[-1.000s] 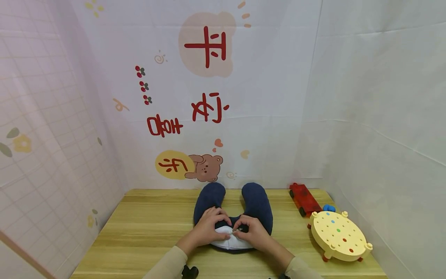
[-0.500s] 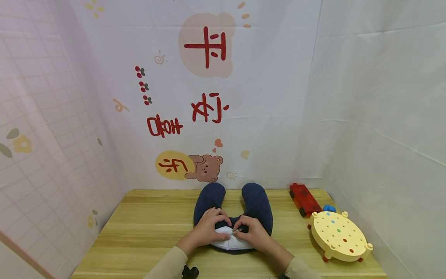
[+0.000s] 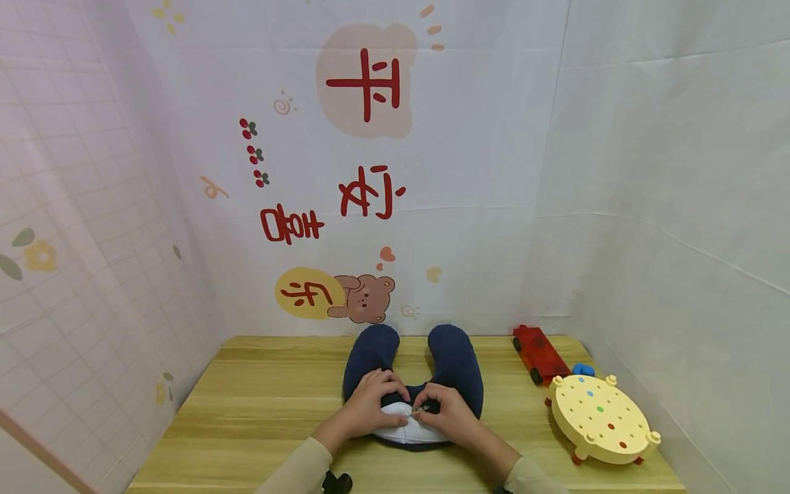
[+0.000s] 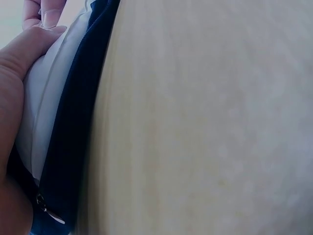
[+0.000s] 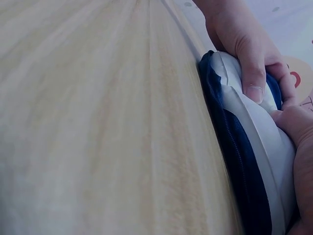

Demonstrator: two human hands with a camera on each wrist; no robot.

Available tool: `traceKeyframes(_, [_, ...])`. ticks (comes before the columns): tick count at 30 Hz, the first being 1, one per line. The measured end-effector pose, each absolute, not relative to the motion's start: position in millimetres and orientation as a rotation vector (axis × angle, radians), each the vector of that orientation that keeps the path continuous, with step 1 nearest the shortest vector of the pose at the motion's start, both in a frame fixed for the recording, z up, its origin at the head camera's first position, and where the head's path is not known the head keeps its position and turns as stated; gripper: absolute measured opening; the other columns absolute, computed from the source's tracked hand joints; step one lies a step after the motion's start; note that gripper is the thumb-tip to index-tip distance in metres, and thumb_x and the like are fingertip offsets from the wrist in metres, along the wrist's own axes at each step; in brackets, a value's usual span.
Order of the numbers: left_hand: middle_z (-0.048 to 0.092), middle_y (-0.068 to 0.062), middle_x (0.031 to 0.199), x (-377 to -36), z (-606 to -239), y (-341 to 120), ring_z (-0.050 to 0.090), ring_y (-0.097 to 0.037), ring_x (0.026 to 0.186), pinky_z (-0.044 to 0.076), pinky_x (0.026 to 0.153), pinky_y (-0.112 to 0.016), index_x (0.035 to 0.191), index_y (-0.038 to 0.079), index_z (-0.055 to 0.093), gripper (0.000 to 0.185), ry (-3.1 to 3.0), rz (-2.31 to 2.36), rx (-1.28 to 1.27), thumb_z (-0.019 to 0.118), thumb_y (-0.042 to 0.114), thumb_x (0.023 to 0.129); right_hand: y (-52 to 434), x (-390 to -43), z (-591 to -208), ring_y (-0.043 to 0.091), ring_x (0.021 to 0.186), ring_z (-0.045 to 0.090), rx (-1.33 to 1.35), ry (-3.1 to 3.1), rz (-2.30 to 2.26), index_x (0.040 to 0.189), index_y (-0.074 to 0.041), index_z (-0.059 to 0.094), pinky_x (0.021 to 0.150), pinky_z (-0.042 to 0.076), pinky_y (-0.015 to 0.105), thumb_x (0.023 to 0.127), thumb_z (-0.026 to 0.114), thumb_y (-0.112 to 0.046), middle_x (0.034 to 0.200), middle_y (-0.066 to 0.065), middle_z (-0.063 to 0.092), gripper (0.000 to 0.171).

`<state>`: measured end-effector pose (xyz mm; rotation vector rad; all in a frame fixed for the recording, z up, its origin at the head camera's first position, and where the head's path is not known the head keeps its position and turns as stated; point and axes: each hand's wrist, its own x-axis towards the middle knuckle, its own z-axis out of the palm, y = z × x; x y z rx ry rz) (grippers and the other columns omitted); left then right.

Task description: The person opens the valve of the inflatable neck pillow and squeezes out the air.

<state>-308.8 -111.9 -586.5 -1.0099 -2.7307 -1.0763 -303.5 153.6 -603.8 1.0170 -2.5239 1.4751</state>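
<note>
No visible change from the two prior frames: left hand (image 3: pixel 364 406) gripping navy neck pillow (image 3: pixel 453 363); right hand (image 3: pixel 449 409) pinching zipper pull (image 3: pixel 422 408); zip apparently stalled over white inner cushion (image 3: pixel 401 424).

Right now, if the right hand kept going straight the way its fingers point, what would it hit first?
Probably the left hand: the right hand points left along the pillow at the zipper pull, fingertips nearly meeting. Depth is unclear.

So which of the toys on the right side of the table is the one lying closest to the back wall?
The red toy vehicle; the blue piece and the yellow round pegboard both lie nearer the person.
</note>
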Motion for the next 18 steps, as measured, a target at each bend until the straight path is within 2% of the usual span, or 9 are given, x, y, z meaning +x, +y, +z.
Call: traceKeyframes(18, [0.062,0.019,0.123,-308.8,-589.1,-111.8,0.051,-0.027,0.143,0.025,0.127,-0.071,0.113,0.037,0.077,0.029,-2.737,-1.081,-1.005,0.094,0.044,0.09,153.7,-304.3,-605.9,0.01,0.103,0.069,1.02,-2.542,1.477,0.099,-0.033,0.077,0.099,0.053,0.027,0.097,0.089,-0.02,0.1,-0.014,0.071,0.018])
